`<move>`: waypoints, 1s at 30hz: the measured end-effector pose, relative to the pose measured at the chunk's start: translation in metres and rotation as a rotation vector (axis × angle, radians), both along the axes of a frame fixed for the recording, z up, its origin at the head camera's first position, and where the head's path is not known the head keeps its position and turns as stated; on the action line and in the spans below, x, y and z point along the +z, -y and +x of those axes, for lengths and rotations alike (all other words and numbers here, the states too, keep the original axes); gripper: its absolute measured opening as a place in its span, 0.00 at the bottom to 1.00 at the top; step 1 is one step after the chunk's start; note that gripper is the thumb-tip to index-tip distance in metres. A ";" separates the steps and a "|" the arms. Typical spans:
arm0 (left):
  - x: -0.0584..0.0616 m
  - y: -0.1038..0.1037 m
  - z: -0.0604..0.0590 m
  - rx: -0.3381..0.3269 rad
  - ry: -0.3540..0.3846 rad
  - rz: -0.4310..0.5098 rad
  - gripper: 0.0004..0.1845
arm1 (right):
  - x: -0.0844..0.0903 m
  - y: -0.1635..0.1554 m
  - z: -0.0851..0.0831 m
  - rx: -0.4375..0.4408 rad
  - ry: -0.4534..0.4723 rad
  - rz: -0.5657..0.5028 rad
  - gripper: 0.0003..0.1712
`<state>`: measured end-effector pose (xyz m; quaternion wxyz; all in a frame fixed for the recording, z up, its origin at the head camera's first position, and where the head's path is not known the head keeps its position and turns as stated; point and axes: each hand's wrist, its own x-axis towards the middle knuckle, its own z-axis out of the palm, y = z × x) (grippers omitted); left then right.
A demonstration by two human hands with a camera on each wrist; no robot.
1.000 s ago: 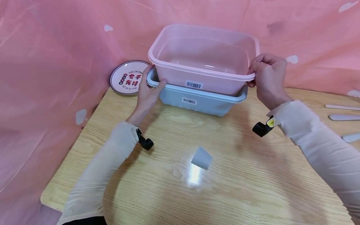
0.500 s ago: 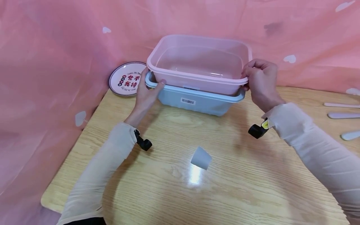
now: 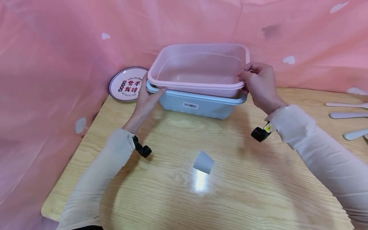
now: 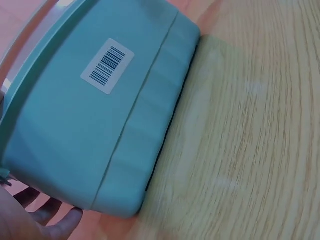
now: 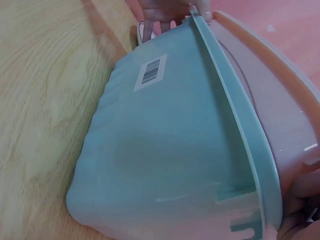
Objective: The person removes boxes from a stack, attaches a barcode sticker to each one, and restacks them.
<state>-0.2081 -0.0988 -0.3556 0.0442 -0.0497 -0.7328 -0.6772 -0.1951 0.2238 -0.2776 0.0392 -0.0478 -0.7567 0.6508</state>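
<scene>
A translucent pink tub (image 3: 198,68) sits nested inside a light blue tub (image 3: 201,105) with a barcode label, at the back of the wooden table (image 3: 244,191). My left hand (image 3: 149,94) holds the blue tub's left end, thumb on its rim just under the pink rim. My right hand (image 3: 254,80) grips the pink tub's right rim with curled fingers. The left wrist view shows the blue tub's (image 4: 100,125) side resting on the table and my fingertips (image 4: 50,220) at its corner. In the right wrist view the pink tub (image 5: 270,100) lies inside the blue tub (image 5: 165,150).
A round plate (image 3: 126,83) with red characters leans at the table's back left, beside the tubs. A small grey cup (image 3: 203,162) lies on its side mid-table. Several pale spoons (image 3: 345,115) lie at the right edge. Pink cloth (image 3: 57,48) surrounds the table.
The pink tub has come down from a raised, tilted position and now sits deep in the blue tub. My right hand lowered with it; my left hand stayed on the blue tub.
</scene>
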 end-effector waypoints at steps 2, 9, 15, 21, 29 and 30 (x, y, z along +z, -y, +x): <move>0.001 0.001 0.000 -0.001 -0.003 0.013 0.44 | 0.001 0.000 0.001 0.012 0.029 0.124 0.06; 0.016 0.000 0.016 -0.037 -0.020 0.046 0.44 | 0.000 -0.006 0.005 0.128 -0.052 0.687 0.10; 0.020 0.000 0.021 -0.070 -0.052 0.040 0.44 | -0.003 -0.012 0.003 0.195 -0.062 0.796 0.12; 0.021 -0.002 0.021 -0.079 -0.048 0.044 0.43 | -0.006 -0.015 0.000 0.212 -0.139 0.885 0.11; 0.021 -0.001 0.022 -0.073 -0.029 0.037 0.43 | -0.012 -0.016 -0.001 0.234 -0.187 0.894 0.11; 0.021 -0.001 0.022 -0.071 -0.028 0.033 0.43 | -0.013 -0.016 -0.001 0.235 -0.183 0.890 0.11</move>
